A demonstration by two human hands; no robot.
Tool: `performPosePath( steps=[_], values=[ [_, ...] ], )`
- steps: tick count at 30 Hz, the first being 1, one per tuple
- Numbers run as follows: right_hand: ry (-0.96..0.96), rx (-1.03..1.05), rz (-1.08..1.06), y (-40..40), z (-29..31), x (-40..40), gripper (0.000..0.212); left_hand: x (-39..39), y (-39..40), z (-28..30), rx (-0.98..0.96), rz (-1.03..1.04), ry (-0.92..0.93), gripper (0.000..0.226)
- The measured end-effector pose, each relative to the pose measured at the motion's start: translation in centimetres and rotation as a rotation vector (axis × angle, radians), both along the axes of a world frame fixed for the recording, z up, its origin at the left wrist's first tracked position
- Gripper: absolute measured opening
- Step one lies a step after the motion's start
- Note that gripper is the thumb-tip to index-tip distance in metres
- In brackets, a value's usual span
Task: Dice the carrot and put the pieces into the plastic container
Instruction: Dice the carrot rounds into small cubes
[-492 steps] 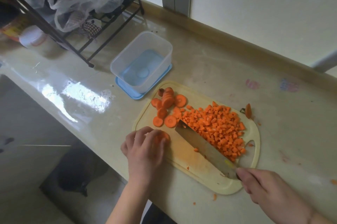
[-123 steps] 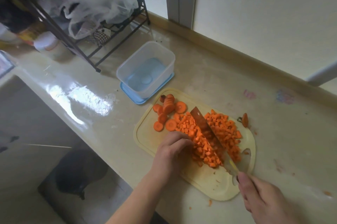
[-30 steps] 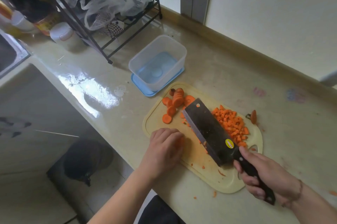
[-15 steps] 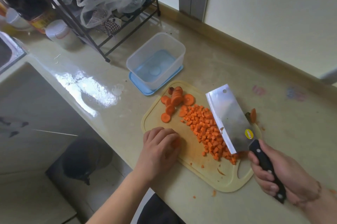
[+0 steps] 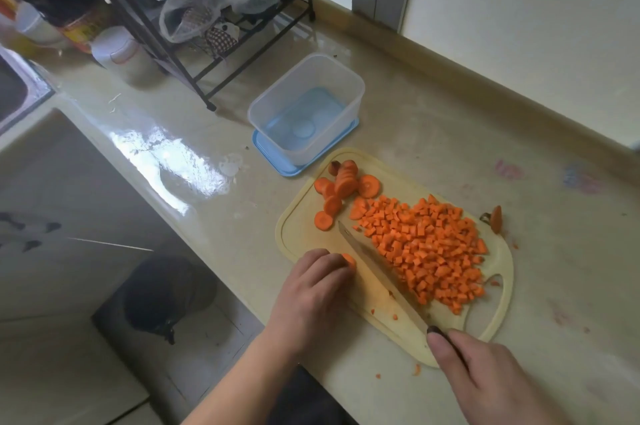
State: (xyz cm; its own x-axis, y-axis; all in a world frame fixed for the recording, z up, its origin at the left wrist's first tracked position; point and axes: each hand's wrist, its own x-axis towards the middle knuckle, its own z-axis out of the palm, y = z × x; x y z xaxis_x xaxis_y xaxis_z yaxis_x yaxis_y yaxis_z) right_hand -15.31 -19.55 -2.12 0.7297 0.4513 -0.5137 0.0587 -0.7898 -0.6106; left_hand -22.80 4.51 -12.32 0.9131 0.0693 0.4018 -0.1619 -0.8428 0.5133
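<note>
**Dicing nearly done, container not yet filled**

While the far left of the table (image 5: 450, 119) carries a wire rack (image 5: 194, 54) draped with a mesh bag, the plastic container (image 5: 306, 109) stands just right of it on its blue lid, with no carrot in it. Just in front lies the cutting board (image 5: 304, 237), a few carrot rounds (image 5: 341, 187) lying at its far corner. At the board's near left edge the left hand (image 5: 311, 289) curls its fingers over a carrot piece (image 5: 349, 260), pinning it down. Just right of that the knife (image 5: 377, 272) stands edge-down on the board, its handle clamped in the right hand (image 5: 485, 379). Right of the blade spreads the pile of diced carrot (image 5: 426, 248), and a trimmed carrot end (image 5: 497, 218) sits by the board's right rim. By my judgement the dicing step is in hand: the next cut calls for fingertips tucked clear of the blade, then the rounds, then scooping the pile into the container
</note>
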Motion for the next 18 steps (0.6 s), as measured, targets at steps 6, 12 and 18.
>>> performPosePath(
  steps=[6, 12, 18],
  values=[
    [-0.042, 0.022, 0.086, 0.37, -0.32, -0.34, 0.081, 0.24, -0.23, 0.25, 0.013, -0.032, 0.042, 0.022],
    [-0.11, 0.043, 0.116, 0.5, -0.12, -0.72, 0.071, -0.05, -0.16, -0.27, 0.011, -0.012, 0.057, 0.024],
    [-0.084, 0.025, 0.054, -0.17, -0.56, -0.92, 0.078, 0.01, -0.37, -0.01, -0.018, 0.018, 0.052, 0.02]
  ],
)
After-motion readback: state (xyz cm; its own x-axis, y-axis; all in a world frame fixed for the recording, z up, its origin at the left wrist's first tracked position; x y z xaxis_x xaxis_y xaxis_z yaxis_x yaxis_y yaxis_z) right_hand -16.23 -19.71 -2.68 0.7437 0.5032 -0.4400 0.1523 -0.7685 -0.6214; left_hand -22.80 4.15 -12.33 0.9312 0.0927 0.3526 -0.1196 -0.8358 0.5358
